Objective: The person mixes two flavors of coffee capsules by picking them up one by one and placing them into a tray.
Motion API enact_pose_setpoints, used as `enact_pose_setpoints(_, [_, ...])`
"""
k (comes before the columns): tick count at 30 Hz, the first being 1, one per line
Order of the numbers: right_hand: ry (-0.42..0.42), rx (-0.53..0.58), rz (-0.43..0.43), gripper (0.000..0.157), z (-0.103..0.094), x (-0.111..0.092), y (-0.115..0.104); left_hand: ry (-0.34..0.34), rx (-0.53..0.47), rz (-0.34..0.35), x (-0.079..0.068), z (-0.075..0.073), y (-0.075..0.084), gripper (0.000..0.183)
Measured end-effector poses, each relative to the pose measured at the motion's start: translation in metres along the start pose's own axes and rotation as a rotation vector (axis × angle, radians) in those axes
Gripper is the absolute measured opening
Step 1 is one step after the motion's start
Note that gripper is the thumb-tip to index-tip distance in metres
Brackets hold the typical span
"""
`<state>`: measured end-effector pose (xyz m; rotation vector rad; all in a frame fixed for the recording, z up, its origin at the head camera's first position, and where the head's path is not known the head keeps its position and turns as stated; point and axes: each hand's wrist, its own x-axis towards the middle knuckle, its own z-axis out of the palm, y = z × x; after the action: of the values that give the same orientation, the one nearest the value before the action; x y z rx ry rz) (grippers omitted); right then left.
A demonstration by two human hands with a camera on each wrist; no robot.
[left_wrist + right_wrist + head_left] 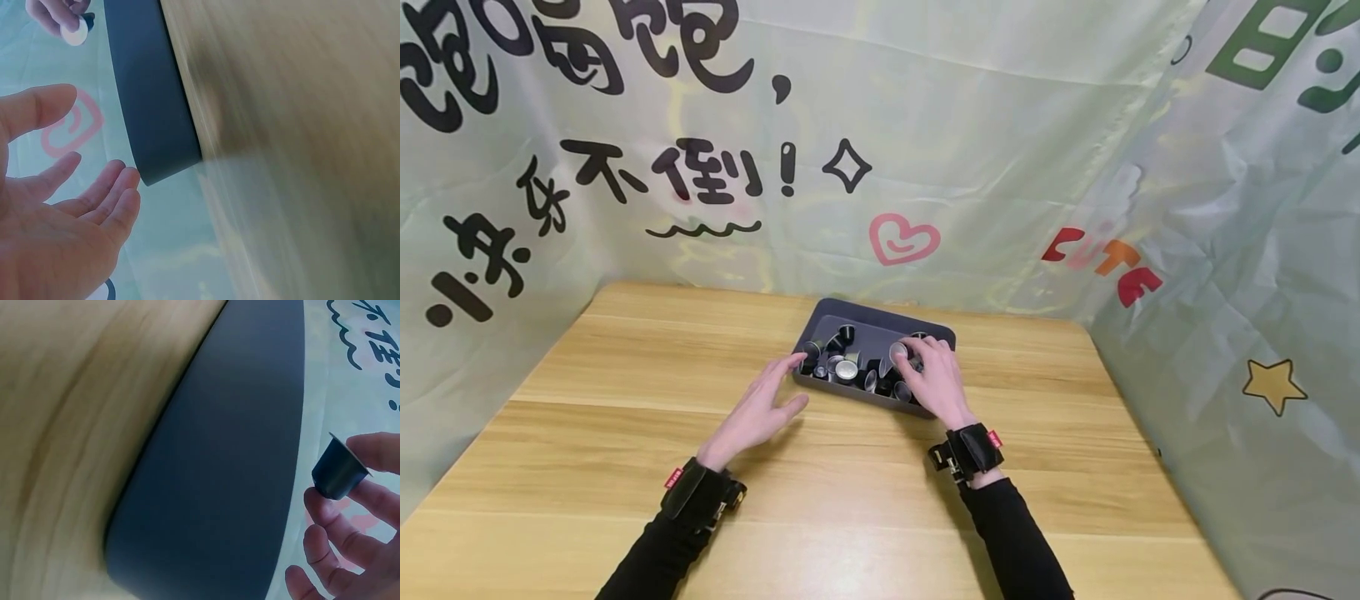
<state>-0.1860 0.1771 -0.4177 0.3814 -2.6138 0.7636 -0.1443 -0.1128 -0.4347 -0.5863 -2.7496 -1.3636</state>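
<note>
A dark grey tray (876,321) lies on the wooden table with several black coffee capsules (846,370) in it, mostly along its near side and left end. My right hand (934,379) is over the tray's right end and pinches one coffee capsule (340,469) between thumb and fingers. In the right wrist view its dark tapered body and thin rim show; its pale lid (75,32) appears in the left wrist view. My left hand (760,412) is at the tray's near left corner, fingers spread and holding nothing, fingertips right at the tray's edge.
The wooden table (850,500) extends around the tray on all sides. A printed cloth (1000,167) hangs behind the table and along its sides. Each wrist wears a black strap with a small camera (700,496). A thin dark cable (1292,593) shows at the lower right.
</note>
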Motion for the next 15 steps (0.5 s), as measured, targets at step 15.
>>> enact_pose_setpoints(15, [-0.040,-0.028,0.057,0.033,0.006,0.006,-0.001,0.002,-0.002,-0.005,0.000,0.001,-0.002,0.071])
